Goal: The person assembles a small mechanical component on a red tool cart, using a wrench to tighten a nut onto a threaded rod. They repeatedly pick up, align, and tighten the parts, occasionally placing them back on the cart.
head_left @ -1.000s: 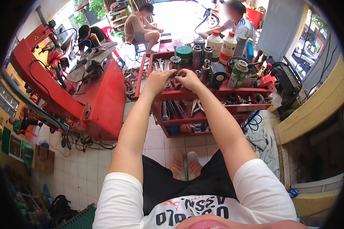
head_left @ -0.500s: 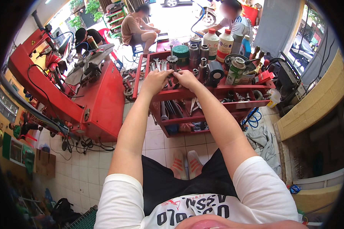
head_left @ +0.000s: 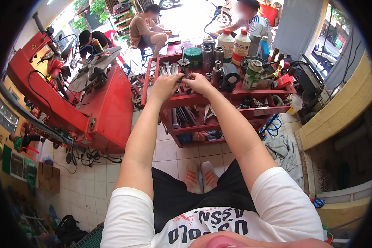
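My left hand (head_left: 166,86) and my right hand (head_left: 198,84) meet over the top tray of a red tool trolley (head_left: 186,100). Both have their fingers curled and pinched together; whatever lies between the fingertips is too small and covered to name. Just beyond the left hand are several metal wrenches (head_left: 168,67). A toothed metal wheel on an upright rod (head_left: 183,62) stands beyond the fingertips, beside a green round tub (head_left: 193,58). Right of my right hand are metal sockets (head_left: 207,58) and a dark cylindrical part with a grey face (head_left: 231,77).
White bottles with red caps (head_left: 226,42) and a green-white can (head_left: 253,75) crowd the tray's right side. Lower trolley shelves (head_left: 194,130) hold tools. A large red machine (head_left: 107,107) stands left. Several people sit farther off. A grey cloth (head_left: 283,149) lies on the floor at right.
Both hands stay together over the tray, with only slight shifts of the fingers. The whole view has moved a little.
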The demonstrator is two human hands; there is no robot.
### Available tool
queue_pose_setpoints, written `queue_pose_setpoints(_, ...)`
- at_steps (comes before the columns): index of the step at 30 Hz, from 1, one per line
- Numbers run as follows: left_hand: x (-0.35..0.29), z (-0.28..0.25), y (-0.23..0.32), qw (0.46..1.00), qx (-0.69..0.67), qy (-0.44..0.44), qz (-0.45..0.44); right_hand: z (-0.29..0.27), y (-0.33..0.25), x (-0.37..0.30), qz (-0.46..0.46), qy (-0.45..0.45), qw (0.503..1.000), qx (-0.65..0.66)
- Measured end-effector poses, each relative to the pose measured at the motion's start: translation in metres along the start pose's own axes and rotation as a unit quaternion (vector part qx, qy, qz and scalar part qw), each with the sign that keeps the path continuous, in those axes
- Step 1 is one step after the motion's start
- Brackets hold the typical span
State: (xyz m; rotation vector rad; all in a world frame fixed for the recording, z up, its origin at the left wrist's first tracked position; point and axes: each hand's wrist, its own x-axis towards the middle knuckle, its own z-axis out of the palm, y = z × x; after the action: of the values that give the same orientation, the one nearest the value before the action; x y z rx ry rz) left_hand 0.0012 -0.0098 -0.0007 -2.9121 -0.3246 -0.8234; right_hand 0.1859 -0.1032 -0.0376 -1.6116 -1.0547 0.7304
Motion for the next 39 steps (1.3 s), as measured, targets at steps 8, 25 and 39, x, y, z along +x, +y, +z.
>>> queue_pose_setpoints(8,-0.002,0.000,-0.002,1.000,-0.004,-0.010,-0.008,0.001,-0.005,-0.002,-0.001,-0.025,1.000,-0.018)
queue_pose_setpoints(25,-0.017,-0.004,-0.008,0.962,-0.155,0.004,-0.225,0.008,-0.012,0.002,0.047,0.012,0.979,-0.198)
queue_pose_setpoints(39,-0.016,-0.002,-0.007,0.960,-0.144,-0.032,-0.237,0.017,-0.019,-0.020,-0.043,0.020,0.929,-0.368)
